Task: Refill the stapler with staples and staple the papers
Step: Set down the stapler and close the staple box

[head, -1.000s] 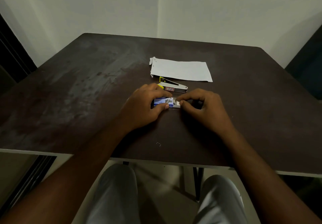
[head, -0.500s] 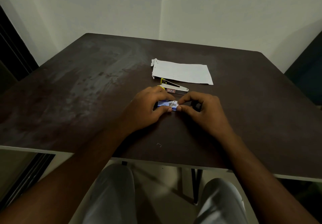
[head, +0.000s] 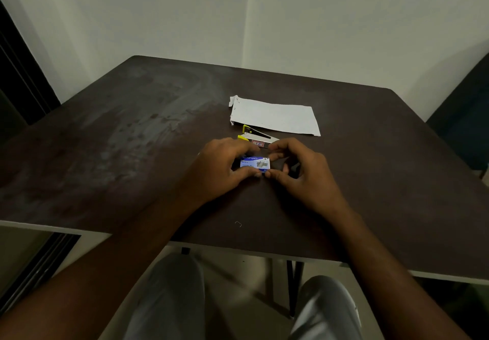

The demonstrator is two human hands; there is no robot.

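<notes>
A small blue and white staple box (head: 254, 164) is held low over the dark table between both hands. My left hand (head: 221, 169) grips its left end with thumb and fingers. My right hand (head: 299, 171) pinches its right end, fingers curled. Just beyond the hands lies a silver stapler (head: 258, 138) with yellow ends, its top hinged open. A stack of white papers (head: 274, 116) lies flat behind the stapler. Whether the box's inner tray is out is hidden by my fingers.
The dark brown table (head: 132, 141) ends close to my knees, with a white front edge. One loose staple (head: 238, 223) lies near that edge. A dark chair (head: 465, 127) stands at the right, walls close behind the table.
The white inner tray showing at the box's right end one second ago is no longer visible. Both hands stay on the box, which now shows its blue face more fully.
</notes>
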